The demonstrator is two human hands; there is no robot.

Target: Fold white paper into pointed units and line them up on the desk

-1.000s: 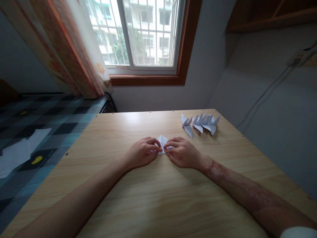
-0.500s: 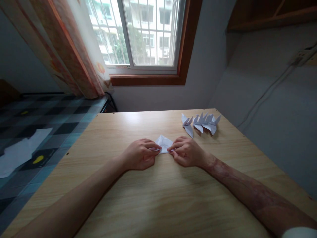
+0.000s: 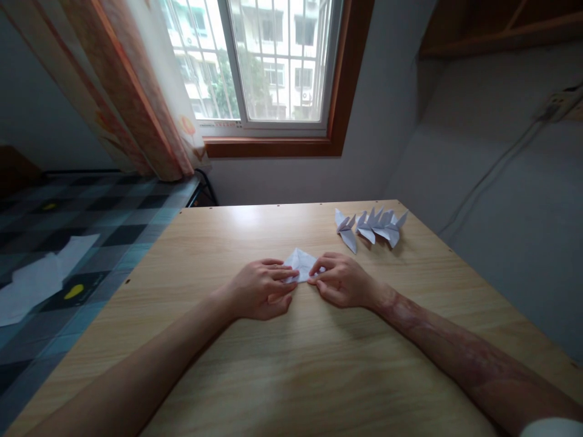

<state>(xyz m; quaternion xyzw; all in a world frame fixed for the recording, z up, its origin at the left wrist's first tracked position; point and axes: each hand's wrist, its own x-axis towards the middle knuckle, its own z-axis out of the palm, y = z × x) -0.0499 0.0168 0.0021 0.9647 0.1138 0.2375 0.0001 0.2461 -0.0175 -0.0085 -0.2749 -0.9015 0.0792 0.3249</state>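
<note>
The paper (image 3: pixel 300 262) lay on the counter (image 3: pixel 291 364), one point facing the window (image 3: pixel 273 73). The left hand (image 3: pixel 262 288) rested on one side, fingers long and thumb spread away. The right hand (image 3: pixel 344 279) pinched the other side. Farther back I saw folded papers (image 3: pixel 387 233). White sheets (image 3: pixel 36 282) lay on the bed (image 3: pixel 132 233).

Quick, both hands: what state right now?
Left hand: open, fingers resting on the folded white paper.
Right hand: fingers curled at the paper's right side; pinching or pressing, can't tell.
</note>
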